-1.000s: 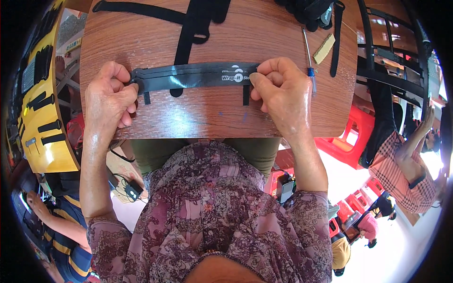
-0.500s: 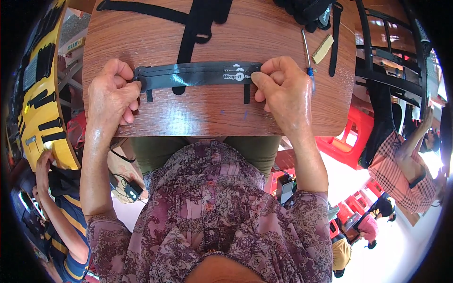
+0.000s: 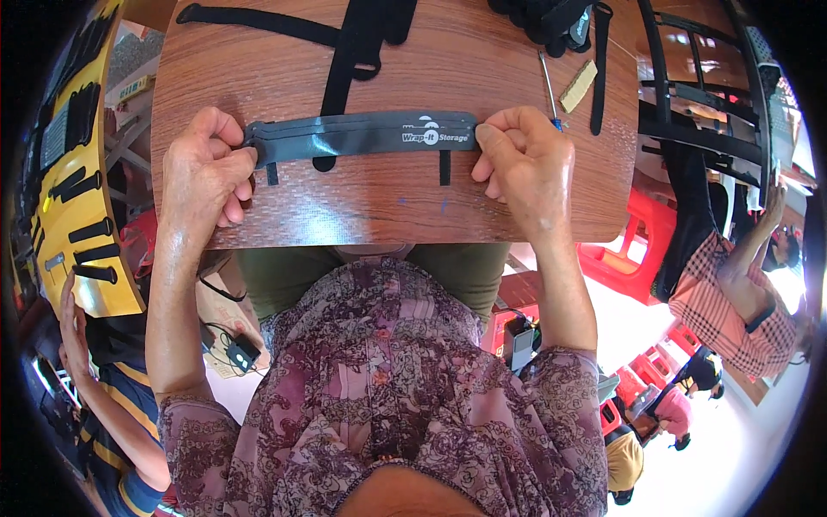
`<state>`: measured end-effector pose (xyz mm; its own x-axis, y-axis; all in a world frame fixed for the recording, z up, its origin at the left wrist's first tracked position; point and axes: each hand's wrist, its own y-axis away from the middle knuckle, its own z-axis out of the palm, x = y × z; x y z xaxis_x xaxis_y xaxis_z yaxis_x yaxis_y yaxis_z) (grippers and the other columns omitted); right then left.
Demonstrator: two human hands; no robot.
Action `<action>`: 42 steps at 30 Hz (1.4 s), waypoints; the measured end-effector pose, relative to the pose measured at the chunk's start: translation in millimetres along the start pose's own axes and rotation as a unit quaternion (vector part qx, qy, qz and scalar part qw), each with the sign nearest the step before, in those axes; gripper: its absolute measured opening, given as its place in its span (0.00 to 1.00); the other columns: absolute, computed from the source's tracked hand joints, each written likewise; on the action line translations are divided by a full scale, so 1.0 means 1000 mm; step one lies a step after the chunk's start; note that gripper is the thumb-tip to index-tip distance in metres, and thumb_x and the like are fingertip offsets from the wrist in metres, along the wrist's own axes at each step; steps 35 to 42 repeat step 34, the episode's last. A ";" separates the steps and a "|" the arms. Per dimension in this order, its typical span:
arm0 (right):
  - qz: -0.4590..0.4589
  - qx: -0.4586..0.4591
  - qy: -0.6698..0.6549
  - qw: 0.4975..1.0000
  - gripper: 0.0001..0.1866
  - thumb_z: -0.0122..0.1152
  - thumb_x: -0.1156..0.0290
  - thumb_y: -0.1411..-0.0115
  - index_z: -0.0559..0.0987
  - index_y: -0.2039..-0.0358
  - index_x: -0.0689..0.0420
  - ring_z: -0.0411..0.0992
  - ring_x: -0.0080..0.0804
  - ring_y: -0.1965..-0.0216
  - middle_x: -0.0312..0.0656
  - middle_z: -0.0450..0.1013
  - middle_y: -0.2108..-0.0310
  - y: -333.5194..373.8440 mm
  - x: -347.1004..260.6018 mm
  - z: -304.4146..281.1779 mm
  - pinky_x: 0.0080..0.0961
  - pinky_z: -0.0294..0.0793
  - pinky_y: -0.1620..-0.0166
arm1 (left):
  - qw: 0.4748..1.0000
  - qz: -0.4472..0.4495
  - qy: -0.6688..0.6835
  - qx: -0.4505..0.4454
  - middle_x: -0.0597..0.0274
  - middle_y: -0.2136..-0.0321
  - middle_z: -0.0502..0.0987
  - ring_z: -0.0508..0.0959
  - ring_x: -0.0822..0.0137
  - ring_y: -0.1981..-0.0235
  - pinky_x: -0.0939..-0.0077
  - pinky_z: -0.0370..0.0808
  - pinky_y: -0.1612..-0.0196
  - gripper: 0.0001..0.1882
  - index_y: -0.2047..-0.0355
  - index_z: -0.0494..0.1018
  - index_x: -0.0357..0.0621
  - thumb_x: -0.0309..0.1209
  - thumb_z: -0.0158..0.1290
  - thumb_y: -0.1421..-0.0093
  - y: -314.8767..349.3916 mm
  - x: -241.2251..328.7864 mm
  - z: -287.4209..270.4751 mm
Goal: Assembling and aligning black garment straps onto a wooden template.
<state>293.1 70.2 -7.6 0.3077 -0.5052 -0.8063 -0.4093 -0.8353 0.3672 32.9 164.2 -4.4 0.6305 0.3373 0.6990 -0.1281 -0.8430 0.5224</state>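
A glossy dark strip (image 3: pixel 362 135) with white printing stretches level above the tabletop between my hands. My left hand (image 3: pixel 205 177) pinches its left end between thumb and fingers. At the other end, my right hand (image 3: pixel 530 168) pinches the corner, its other fingers curled. The strip looks layered, with lengthwise lines along its upper part. Two short black tabs, a left tab (image 3: pixel 272 173) and a right tab (image 3: pixel 444 168), show below its lower edge. Behind it lies a black strap (image 3: pixel 338 82), partly covered by the strip.
Wood-patterned table (image 3: pixel 482 215) under my hands. Far right hold a screwdriver (image 3: pixel 548 82), a tan block (image 3: pixel 578 86), a black strap (image 3: pixel 601 73) and bundled black straps (image 3: pixel 551 21). A yellow board (image 3: pixel 99 207) with black pieces stands left, near another person's hand. A red stool (image 3: pixel 642 250) stands right.
The doubled white print on the strip now reads as one, its layers more closely lined up. My right fingers have slid off the print to the end. The view has shifted slightly.
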 end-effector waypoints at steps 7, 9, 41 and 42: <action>-0.031 0.036 -0.056 0.997 0.07 0.58 0.74 0.45 0.73 0.72 0.64 0.67 0.18 0.86 0.39 0.71 0.88 0.006 0.016 0.000 0.16 0.62 0.83 | 1.000 0.010 0.008 -0.008 0.64 0.90 0.68 0.63 0.76 0.96 0.83 0.55 0.97 0.05 0.72 0.63 0.43 0.24 0.49 0.47 -0.003 -0.006 -0.001; -0.067 0.054 -0.001 0.996 0.07 0.59 0.73 0.46 0.73 0.73 0.64 0.67 0.19 0.86 0.39 0.70 0.88 0.003 0.017 0.004 0.19 0.63 0.83 | 1.000 0.010 0.002 -0.008 0.64 0.90 0.68 0.63 0.76 0.96 0.83 0.55 0.97 0.05 0.72 0.63 0.43 0.24 0.48 0.47 -0.003 -0.005 0.000; -0.350 0.184 0.215 0.893 0.11 0.57 0.70 0.42 0.76 0.62 0.64 0.73 0.34 0.72 0.41 0.76 0.71 0.025 0.021 0.005 0.24 0.72 0.69 | 0.848 0.417 -0.198 0.261 0.52 0.70 0.77 0.78 0.59 0.71 0.69 0.74 0.66 0.13 0.59 0.72 0.37 0.27 0.54 0.45 0.023 -0.034 -0.006; -0.350 0.184 0.215 0.893 0.11 0.57 0.70 0.42 0.76 0.62 0.64 0.73 0.34 0.72 0.41 0.76 0.71 0.025 0.021 0.005 0.24 0.72 0.69 | 0.848 0.417 -0.198 0.261 0.52 0.70 0.77 0.78 0.59 0.71 0.69 0.74 0.66 0.13 0.59 0.72 0.37 0.27 0.54 0.45 0.023 -0.034 -0.006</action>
